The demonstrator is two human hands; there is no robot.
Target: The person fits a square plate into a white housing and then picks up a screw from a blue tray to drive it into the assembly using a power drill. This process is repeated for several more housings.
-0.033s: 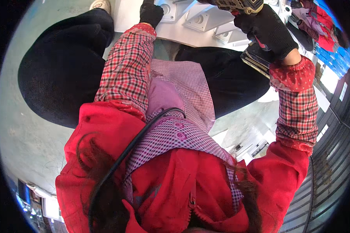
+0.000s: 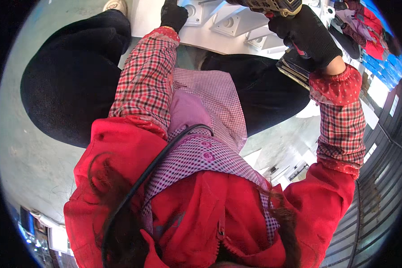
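My right hand [image 2: 306,38], in a black glove, is wrapped round the grip of a cordless drill [image 2: 277,5] with a tan and black body. Below the hand shows the drill's dark battery base, and the drill's front end is cut off by the upper edge. My left hand [image 2: 173,17], also black-gloved, rests at the white panel beside a white bracket [image 2: 193,13] with a round hole. Its fingers look curled in, but their tips run out of the picture, so what they hold is hidden. More white brackets [image 2: 228,23] stand in a row to the right.
A white panel [image 2: 144,20] lies under the brackets, across my legs' far side. At the upper right another person in red [image 2: 376,38] is at work near blue stacked material [image 2: 384,69]. A dark cable [image 2: 143,172] runs over my apron.
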